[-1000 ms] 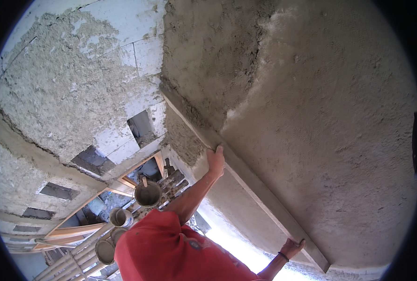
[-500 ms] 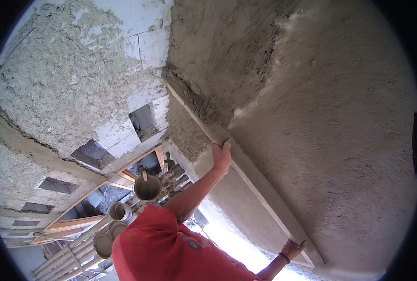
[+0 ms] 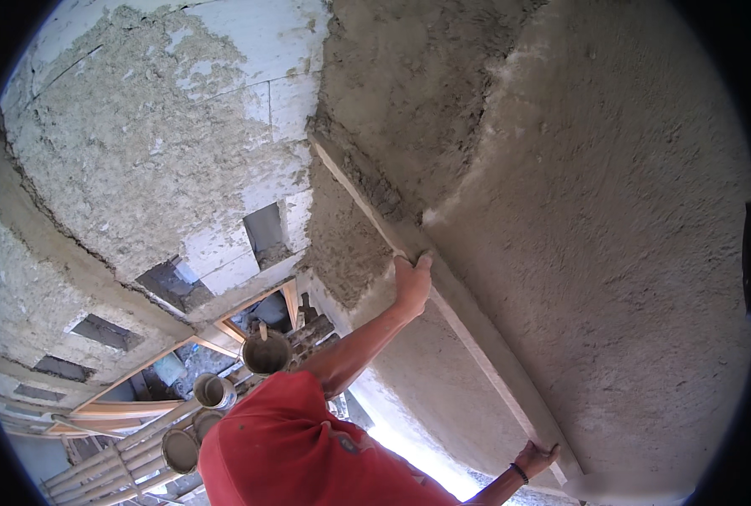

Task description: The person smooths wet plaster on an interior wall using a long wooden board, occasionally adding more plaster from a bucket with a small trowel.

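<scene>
A long straight wooden-looking board, a plasterer's straightedge (image 3: 485,337), lies slantwise against a wall coated in wet grey-brown plaster (image 3: 612,253). My left hand (image 3: 413,282) is closed round it near its middle, thumb over one edge. Lower down, my right hand (image 3: 536,458), with a dark band at the wrist, grips the board close to its lower end. Loose mortar (image 3: 375,185) is heaped along the board's upper part. Rougher plaster (image 3: 342,240) shows on the left of the board, up to the wall corner.
On the left is a partly coated block wall (image 3: 164,126) with several square openings (image 3: 266,232). Below stand a mortar bucket (image 3: 266,352) with a handle sticking out, a smaller pail (image 3: 213,390) and a round tub (image 3: 180,450), by bamboo-like scaffold poles (image 3: 89,472).
Both hands and the straightedge appear slightly farther right and lower along the wall. The whole view has shifted a little too. Both hands keep their grip.
</scene>
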Action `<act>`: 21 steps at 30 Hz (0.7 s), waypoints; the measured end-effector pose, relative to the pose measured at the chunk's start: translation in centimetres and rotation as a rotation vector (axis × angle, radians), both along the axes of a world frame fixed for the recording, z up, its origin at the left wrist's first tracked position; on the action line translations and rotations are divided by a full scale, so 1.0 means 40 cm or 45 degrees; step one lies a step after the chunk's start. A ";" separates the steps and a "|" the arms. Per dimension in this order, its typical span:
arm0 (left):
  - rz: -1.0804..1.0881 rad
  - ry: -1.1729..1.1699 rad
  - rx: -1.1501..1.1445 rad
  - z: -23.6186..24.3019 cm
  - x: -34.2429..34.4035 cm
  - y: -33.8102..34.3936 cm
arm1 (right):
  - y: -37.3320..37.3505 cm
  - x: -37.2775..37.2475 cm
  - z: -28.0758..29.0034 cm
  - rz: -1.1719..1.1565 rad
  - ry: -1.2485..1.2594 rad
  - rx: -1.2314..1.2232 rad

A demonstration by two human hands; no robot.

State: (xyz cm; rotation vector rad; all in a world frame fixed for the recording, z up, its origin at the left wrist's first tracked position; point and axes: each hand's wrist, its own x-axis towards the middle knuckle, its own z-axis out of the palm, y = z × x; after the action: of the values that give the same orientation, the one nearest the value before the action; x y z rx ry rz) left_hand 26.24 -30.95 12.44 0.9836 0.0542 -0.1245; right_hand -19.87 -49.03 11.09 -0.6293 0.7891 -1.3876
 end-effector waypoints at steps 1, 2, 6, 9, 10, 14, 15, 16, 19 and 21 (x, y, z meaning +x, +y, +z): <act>-0.021 0.019 0.026 0.014 -0.001 -0.004 | -0.005 -0.004 0.006 0.006 -0.027 -0.019; 0.017 -0.026 -0.004 0.032 -0.004 -0.011 | -0.007 -0.007 0.015 0.012 -0.051 -0.044; 0.020 -0.051 -0.022 0.060 -0.003 -0.015 | 0.022 0.022 0.071 -0.091 0.004 -0.083; -0.066 -0.059 -0.027 0.060 -0.016 -0.010 | 0.041 0.019 0.086 -0.129 0.049 -0.096; -0.090 -0.077 -0.041 0.066 -0.022 -0.011 | 0.013 -0.015 0.080 -0.094 -0.050 -0.075; -0.023 -0.046 -0.124 0.107 -0.079 -0.010 | -0.012 -0.062 0.122 -0.036 -0.197 -0.168; -0.070 -0.020 -0.163 0.113 -0.090 -0.001 | -0.023 -0.088 0.121 -0.018 -0.145 -0.197; -0.116 0.004 -0.205 0.120 -0.103 0.010 | -0.020 -0.107 0.120 -0.029 -0.142 -0.200; -0.259 0.048 -0.162 0.129 -0.148 0.083 | 0.022 -0.126 0.131 -0.044 -0.146 -0.200; -0.292 0.096 -0.139 0.116 -0.190 0.130 | 0.039 -0.168 0.106 -0.041 -0.140 -0.190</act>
State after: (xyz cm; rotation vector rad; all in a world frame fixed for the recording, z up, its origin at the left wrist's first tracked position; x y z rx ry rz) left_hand 18.64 -25.74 17.08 0.8740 0.0035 -0.3718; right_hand -26.61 -47.46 15.34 -0.6522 0.6146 -1.5071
